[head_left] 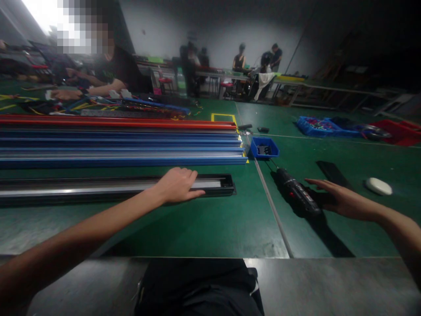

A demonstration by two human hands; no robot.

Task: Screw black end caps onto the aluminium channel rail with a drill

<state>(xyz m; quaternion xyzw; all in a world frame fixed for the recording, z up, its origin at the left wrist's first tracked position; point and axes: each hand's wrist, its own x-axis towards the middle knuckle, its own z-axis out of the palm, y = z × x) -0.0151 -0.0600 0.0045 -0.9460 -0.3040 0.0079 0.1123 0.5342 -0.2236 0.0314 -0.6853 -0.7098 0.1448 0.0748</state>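
Observation:
My left hand (177, 185) lies palm down on a long black metal rail (98, 188) near its right end, fingers flat and together over the channel. My right hand (342, 199) reaches to a black cordless drill (296, 193) lying on the green table, fingers stretched out and touching its handle end. The drill's bit points away from me toward a small blue bin (265, 147).
A stack of long red and blue rails (118, 140) lies beyond the black rail. A white oval object (379, 186) and a flat black piece (332, 173) sit right of the drill. Blue and red trays (329, 126) are farther right. A person works at the far left; others stand at back tables.

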